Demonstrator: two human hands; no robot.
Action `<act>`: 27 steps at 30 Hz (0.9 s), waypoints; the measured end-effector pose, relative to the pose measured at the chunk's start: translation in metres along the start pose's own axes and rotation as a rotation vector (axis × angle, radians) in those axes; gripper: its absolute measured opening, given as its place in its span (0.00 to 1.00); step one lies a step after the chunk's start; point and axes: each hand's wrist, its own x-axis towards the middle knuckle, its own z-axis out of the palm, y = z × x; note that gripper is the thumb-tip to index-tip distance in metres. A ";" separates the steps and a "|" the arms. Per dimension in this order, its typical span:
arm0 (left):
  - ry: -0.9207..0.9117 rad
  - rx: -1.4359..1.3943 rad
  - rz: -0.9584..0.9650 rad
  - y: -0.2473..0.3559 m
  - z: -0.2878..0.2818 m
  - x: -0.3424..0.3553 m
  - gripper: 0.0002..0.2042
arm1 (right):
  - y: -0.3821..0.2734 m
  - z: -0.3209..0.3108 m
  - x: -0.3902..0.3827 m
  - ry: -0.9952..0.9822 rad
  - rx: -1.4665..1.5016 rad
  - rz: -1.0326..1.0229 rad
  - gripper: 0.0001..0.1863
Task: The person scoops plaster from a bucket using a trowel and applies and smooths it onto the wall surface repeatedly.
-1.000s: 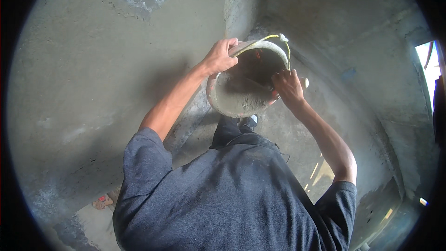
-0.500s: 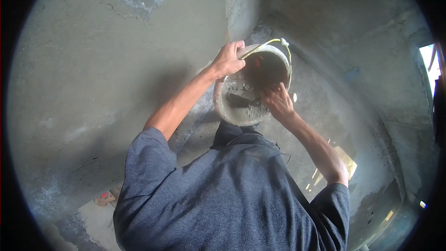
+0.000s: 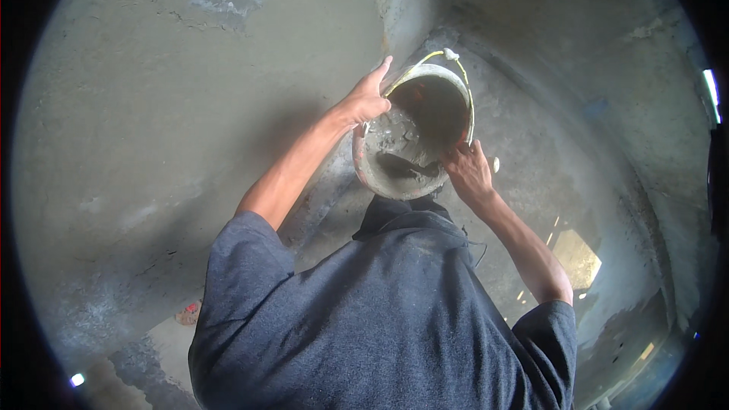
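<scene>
A round, mortar-smeared bucket (image 3: 364, 160) is tilted toward me, with a yellow cord handle (image 3: 464, 72) knotted at its top. Grey wet mortar (image 3: 395, 129) lies inside. My left hand (image 3: 364, 102) grips the upper left rim, one digit stretched upward. At the lower right rim, my right hand (image 3: 469, 171) is closed round a tool that looks like a trowel; its dark blade (image 3: 406, 165) sits in the mortar, and a pale handle end pokes out right of my hand.
Plastered concrete walls (image 3: 175, 91) meet in a corner behind the bucket. The concrete floor (image 3: 531, 205) has sunlit patches at lower right. A small red object (image 3: 190, 311) lies at lower left. A bright opening (image 3: 711, 95) is at the far right edge.
The bucket has shifted slightly right over the last second. My left hand's upper digit has lifted off the rim. My right hand has moved lower, and the dark blade shows in the mortar.
</scene>
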 end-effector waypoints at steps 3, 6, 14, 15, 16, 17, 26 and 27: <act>0.006 0.043 0.005 0.019 0.003 -0.007 0.45 | 0.001 -0.002 0.000 0.022 -0.083 -0.015 0.09; 0.043 0.057 0.046 0.031 0.006 -0.014 0.45 | -0.004 -0.011 -0.003 0.075 -0.192 -0.050 0.09; 0.069 0.020 0.137 0.021 0.016 -0.009 0.45 | -0.015 -0.027 -0.008 0.028 -0.081 -0.063 0.10; 0.068 0.023 0.139 0.019 0.017 -0.007 0.45 | -0.011 -0.030 -0.004 -0.039 0.074 0.000 0.10; 0.088 0.058 0.147 0.016 0.018 -0.005 0.45 | -0.005 -0.030 0.000 -0.108 0.231 0.060 0.11; 0.110 0.093 0.152 0.012 0.019 -0.005 0.45 | 0.004 -0.027 0.004 -0.220 0.313 0.082 0.11; 0.295 0.001 0.083 -0.012 0.038 -0.030 0.42 | 0.026 -0.020 -0.034 -0.419 1.141 0.474 0.23; 0.392 -0.031 0.071 -0.025 0.036 -0.040 0.42 | 0.020 -0.028 -0.030 -0.408 1.224 0.509 0.24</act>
